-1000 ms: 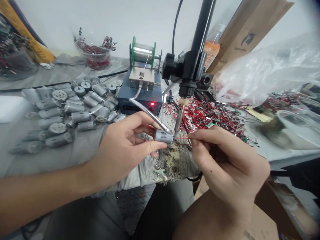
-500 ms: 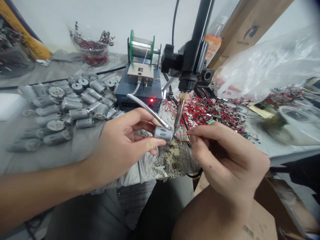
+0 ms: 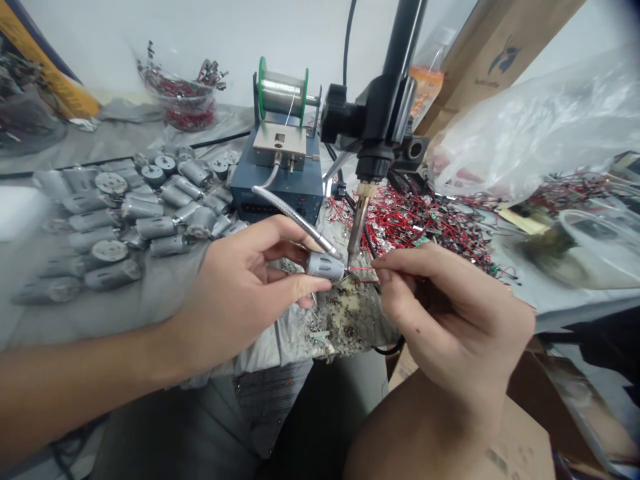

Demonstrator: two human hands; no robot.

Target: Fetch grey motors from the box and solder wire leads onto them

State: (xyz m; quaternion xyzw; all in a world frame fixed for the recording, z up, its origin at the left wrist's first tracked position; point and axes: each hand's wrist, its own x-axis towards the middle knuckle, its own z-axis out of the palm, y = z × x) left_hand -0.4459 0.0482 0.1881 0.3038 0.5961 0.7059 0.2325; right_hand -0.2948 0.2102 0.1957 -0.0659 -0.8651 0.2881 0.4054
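Note:
Between the thumb and fingers of my left hand (image 3: pixel 250 283) is a small grey electric motor (image 3: pixel 324 266), its terminal end facing right. My right hand (image 3: pixel 445 313) pinches a thin red wire (image 3: pixel 361 269), whose tip meets the motor's terminal end. Right above that spot, the tip of a clamped soldering iron (image 3: pixel 357 227) points down at the joint; whether it touches the metal is too small to tell. A flexible metal feed tube (image 3: pixel 300 223) ends just above the motor, near the iron tip.
A blue solder feeder (image 3: pixel 280 190) carries a solder spool (image 3: pixel 283 93) behind my hands. Many loose motors (image 3: pixel 157 227) lie at left. Red-wired parts (image 3: pixel 415 220) are heaped at right, near a clear plastic tub (image 3: pixel 600 247). A black stand (image 3: pixel 385 113) rises beside the feeder.
The red light on the feeder's front has gone out. My right hand has shifted very slightly left with the wire; my left hand and the motor stay nearly in place.

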